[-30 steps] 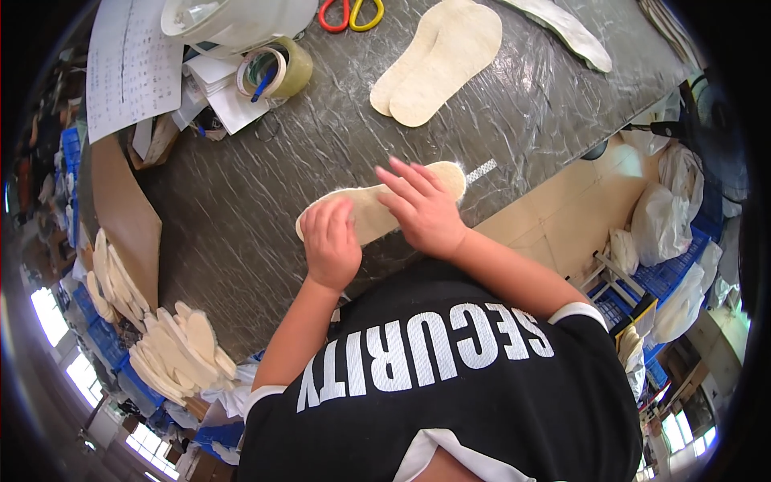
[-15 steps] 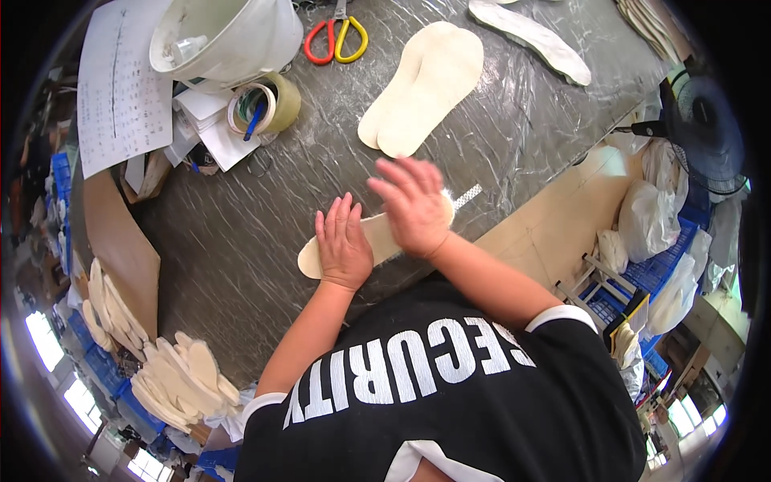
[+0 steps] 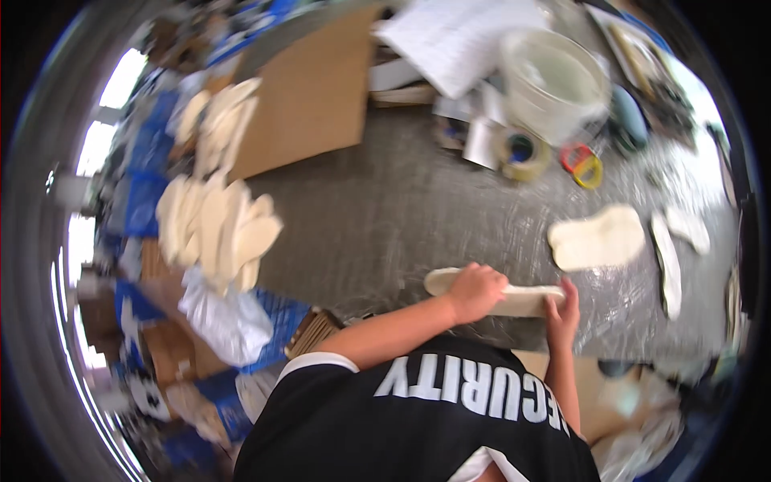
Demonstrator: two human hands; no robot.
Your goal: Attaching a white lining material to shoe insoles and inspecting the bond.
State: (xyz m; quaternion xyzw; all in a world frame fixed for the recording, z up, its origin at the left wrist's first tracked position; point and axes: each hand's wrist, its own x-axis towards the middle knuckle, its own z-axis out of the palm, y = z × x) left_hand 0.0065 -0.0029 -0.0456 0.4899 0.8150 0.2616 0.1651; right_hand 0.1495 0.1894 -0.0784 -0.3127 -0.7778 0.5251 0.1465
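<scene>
A cream insole (image 3: 526, 302) lies between my hands near the front edge of the dark, plastic-covered table. My left hand (image 3: 477, 292) grips it left of its middle, with the rounded left end sticking out past the fingers. At the other end my right hand (image 3: 564, 312) has thumb and fingers closed around the tip. Just beyond, to the right, rests a cream pair of insoles (image 3: 598, 238), overlapping one another. Farther right are a narrow white insole-like piece (image 3: 666, 265) and a shorter white piece (image 3: 688, 230). The picture is somewhat smeared by motion.
A whitish bucket (image 3: 556, 84), a tape roll (image 3: 526, 157) and red-and-yellow-handled scissors (image 3: 582, 165) stand or lie toward the back. Paper sheets (image 3: 466, 40) lie beside a brown board (image 3: 313, 96). On the left are piled insoles (image 3: 217, 225), a white plastic bag (image 3: 229, 317) and a blue crate (image 3: 277, 331).
The view has swung left, so the table things sit farther right. My hands, earlier laid flat or raised over the insole, now grip it. The white checkered strip beside it no longer shows.
</scene>
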